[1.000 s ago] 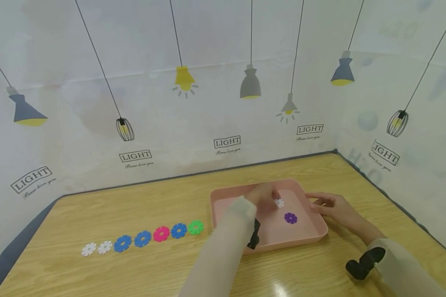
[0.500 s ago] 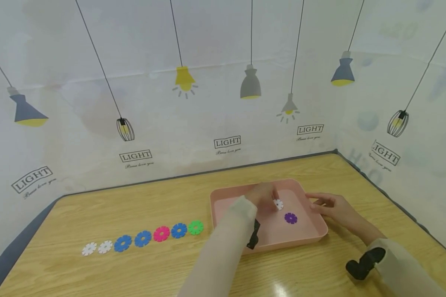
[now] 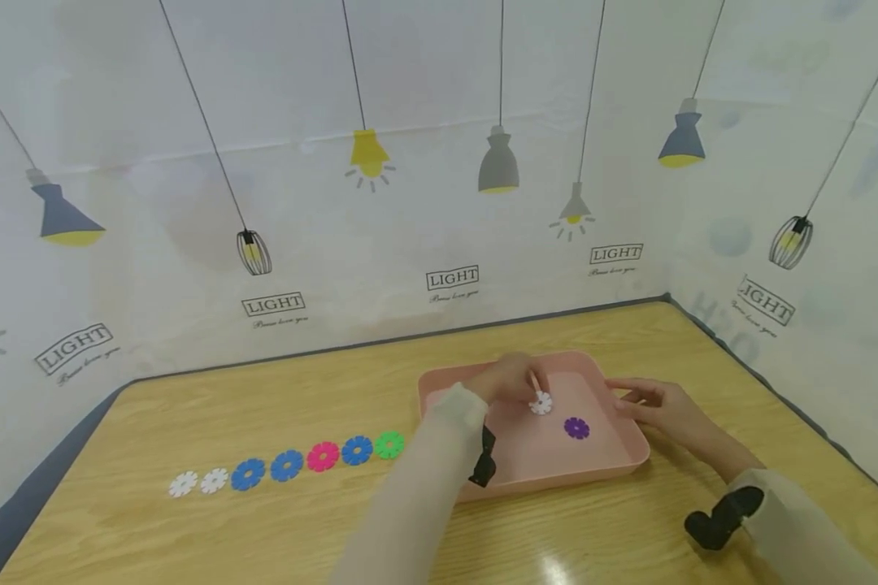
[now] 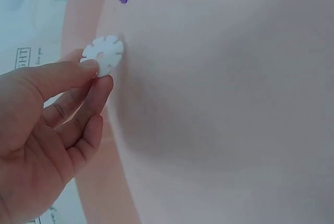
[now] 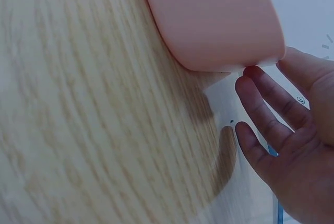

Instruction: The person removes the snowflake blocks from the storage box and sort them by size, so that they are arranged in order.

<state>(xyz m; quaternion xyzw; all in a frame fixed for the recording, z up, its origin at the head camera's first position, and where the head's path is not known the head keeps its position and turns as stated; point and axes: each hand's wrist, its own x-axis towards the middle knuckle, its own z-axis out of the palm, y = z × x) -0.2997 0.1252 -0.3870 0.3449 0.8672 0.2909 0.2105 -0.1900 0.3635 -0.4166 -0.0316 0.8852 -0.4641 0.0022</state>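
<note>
My left hand [image 3: 510, 379] is inside the pink tray [image 3: 629, 443], pinching a white notched plastic disc [image 3: 541, 403] between thumb and fingers. The left wrist view shows this white disc [image 4: 107, 51] tilted up, its centre hole partly showing. A purple notched disc [image 3: 576, 428] lies on the tray floor, right of that hand. At the tray's right side, my right hand [image 3: 666, 406] touches the wall from outside. In the right wrist view its fingers [image 5: 263, 104] are loosely extended by the tray's outer wall [image 5: 224, 20]; the thumb tip is partly hidden there.
Left of the tray, a row of notched discs lies on the wooden table [image 3: 263, 536]: two white [image 3: 184, 484], several blue [image 3: 248, 474] with a pink one [image 3: 323, 457] among them, and a green one [image 3: 390, 444]. A printed fabric wall [image 3: 366, 309] borders the table behind.
My left hand has shifted slightly left with the white disc, which now shows more fully. The right hand stays at the tray's side. The head view has shifted slightly.
</note>
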